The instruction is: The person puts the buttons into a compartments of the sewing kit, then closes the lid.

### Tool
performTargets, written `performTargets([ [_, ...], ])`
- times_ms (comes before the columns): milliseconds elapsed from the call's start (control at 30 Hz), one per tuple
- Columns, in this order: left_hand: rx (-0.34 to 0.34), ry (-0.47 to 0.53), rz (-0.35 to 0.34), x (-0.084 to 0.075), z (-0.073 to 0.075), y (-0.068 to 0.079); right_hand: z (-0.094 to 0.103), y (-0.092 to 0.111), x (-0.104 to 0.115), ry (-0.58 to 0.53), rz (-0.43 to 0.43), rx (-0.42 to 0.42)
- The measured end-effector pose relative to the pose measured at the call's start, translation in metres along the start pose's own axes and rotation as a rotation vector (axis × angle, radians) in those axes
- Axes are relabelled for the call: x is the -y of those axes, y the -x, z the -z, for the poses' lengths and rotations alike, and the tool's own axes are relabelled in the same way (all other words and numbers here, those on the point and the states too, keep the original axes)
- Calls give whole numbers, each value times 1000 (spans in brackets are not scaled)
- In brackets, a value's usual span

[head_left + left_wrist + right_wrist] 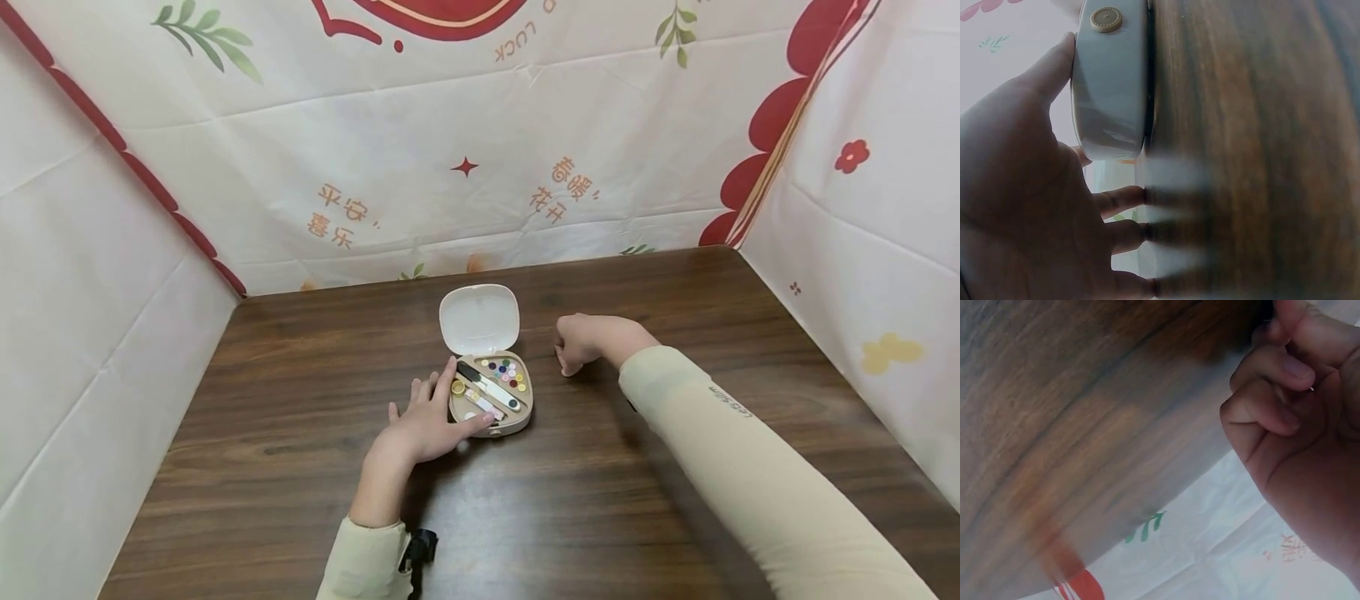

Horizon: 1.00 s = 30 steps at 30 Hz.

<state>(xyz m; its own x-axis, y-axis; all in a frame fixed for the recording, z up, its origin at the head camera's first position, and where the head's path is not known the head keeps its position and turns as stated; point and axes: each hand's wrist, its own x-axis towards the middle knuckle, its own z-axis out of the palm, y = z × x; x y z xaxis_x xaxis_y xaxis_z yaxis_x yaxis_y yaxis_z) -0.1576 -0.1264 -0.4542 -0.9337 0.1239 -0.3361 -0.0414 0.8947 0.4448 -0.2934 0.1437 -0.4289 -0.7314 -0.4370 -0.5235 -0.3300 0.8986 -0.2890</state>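
Observation:
A small beige sewing kit box (512, 429) sits on the table, its white lid (480, 319) tipped back. Inside are colourful round buttons or pin heads (504, 372), a long black-and-white tool (495, 390), a gold ring-shaped piece (458, 387) and a pink-patterned strip (483, 405). My left hand (423, 425) rests against the box's left side, thumb over the front edge, fingers spread. In the left wrist view, a round gold stud (1106, 19) marks the box's side. To the right of the box, my right hand (585, 340) has curled fingers low over the table; its fingertips are partly hidden.
The brown wood-grain table (300, 367) meets a white printed cloth (465, 217) along its back edge. More cloth hangs at the left and right sides. A black strap piece (420, 547) shows at my left wrist.

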Motion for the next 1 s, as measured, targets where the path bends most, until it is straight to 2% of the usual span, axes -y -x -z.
performTargets([
  [133, -2, 4, -9, -1, 1, 0, -2, 2, -6, -63, 15, 10],
  [367, 9, 4, -7, -1, 3, 2, -6, 1, -12, -107, 45, 10],
  [700, 20, -7, -7, -1, 3, 3, -22, 6, -36, -265, 172, -46],
  [1000, 23, -2, -3, -2, 4, 4, -31, 11, -36, -230, 213, -162],
])
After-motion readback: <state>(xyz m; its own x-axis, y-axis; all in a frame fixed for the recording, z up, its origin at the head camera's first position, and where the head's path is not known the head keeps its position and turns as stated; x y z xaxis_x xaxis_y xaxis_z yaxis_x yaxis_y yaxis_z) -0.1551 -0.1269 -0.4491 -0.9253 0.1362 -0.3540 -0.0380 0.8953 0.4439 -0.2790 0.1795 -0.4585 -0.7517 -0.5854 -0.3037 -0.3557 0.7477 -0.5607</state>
